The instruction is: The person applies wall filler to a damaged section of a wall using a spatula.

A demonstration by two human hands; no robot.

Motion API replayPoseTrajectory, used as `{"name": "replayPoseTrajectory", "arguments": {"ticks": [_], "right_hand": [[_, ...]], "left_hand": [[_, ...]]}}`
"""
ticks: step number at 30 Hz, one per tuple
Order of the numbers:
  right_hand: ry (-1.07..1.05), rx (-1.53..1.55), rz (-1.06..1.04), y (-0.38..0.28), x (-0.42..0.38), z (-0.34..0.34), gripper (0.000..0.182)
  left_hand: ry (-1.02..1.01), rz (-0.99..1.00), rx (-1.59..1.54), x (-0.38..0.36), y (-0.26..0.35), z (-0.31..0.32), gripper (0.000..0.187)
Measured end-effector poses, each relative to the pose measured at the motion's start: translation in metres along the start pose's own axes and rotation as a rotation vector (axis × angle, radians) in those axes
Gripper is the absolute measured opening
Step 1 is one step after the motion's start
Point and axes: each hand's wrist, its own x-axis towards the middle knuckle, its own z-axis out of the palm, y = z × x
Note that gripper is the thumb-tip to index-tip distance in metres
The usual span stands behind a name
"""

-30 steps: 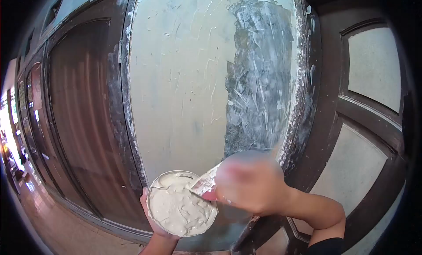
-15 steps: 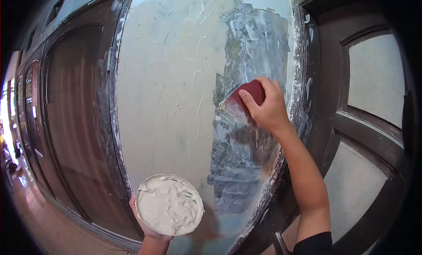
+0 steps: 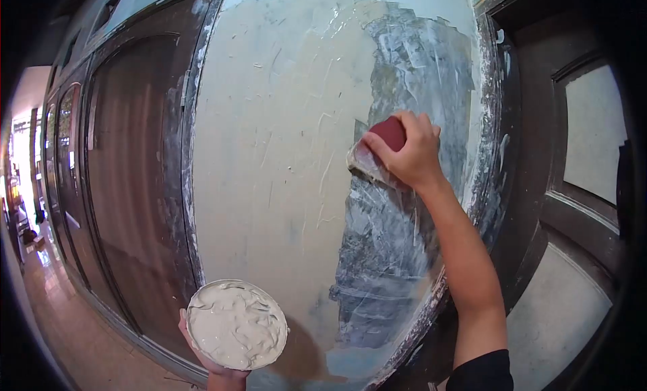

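Note:
My right hand (image 3: 412, 154) is closed around the dark red grip of a putty scraper (image 3: 389, 131). Its broad blade is tilted against the wall, where the smooth cream putty coat (image 3: 269, 148) meets a streaky grey strip (image 3: 387, 239). Putty clings to the blade's lower edge. Low on the left, my left hand (image 3: 214, 369) supports a round tub (image 3: 189, 323) from beneath and the side, fingers curled at its rim. Thick off-white putty (image 3: 236, 327) with a rough, ridged surface fills the tub. Most of the left hand's fingers are hidden under it.
A dark framed glass panel (image 3: 131, 169) borders the wall on the left. On the right stand a paint-spattered frame edge (image 3: 486, 115) and a dark door with pale panels (image 3: 593, 128). Tiled floor (image 3: 64, 303) runs along the lower left.
The view has shifted, so the wall sits farther right. The scraper has moved slightly left across the wall, its blade turned to a different angle. The tub appears lower and farther left.

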Motion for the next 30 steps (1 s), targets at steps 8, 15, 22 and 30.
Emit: {"name": "replayPoseTrajectory", "arguments": {"ticks": [8,15,22,30], "right_hand": [[0.169,-0.081,-0.061,0.015,0.015,0.004,0.053],[0.089,-0.145,-0.082,0.007,0.01,0.005,0.056],[0.022,-0.051,-0.193,-0.003,-0.004,-0.004,0.053],[0.218,-0.107,0.013,0.011,0.038,0.005,0.058]], "left_hand": [[-0.115,-0.032,0.064,0.007,-0.002,-0.013,0.086],[-0.073,-0.028,0.01,0.005,-0.004,-0.005,0.075],[0.009,0.009,0.034,0.001,0.003,-0.012,0.079],[-0.016,0.019,0.058,-0.001,0.011,-0.013,0.082]]}}
